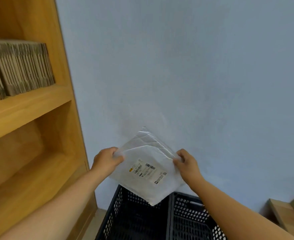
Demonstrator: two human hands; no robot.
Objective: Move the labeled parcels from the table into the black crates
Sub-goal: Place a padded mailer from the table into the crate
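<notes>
Here, I hold the white labeled parcel [145,168] over the two black crates [160,220].
My left hand [106,160] pinches its left corner, my right hand [186,161] its right; a wooden shelf unit [38,135] with stacked cardboard [21,66] stands left.

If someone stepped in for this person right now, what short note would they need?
Left hand: grips the white parcel at its left edge.
Right hand: pinches its right edge.
The parcel, label facing up, hangs in the air above two black crates standing side by side by the wall; its lower corner is over the divide between them.
Done: parcel carried to the crates.
Left: lower it into one crate and let go. The table is out of view.
</notes>
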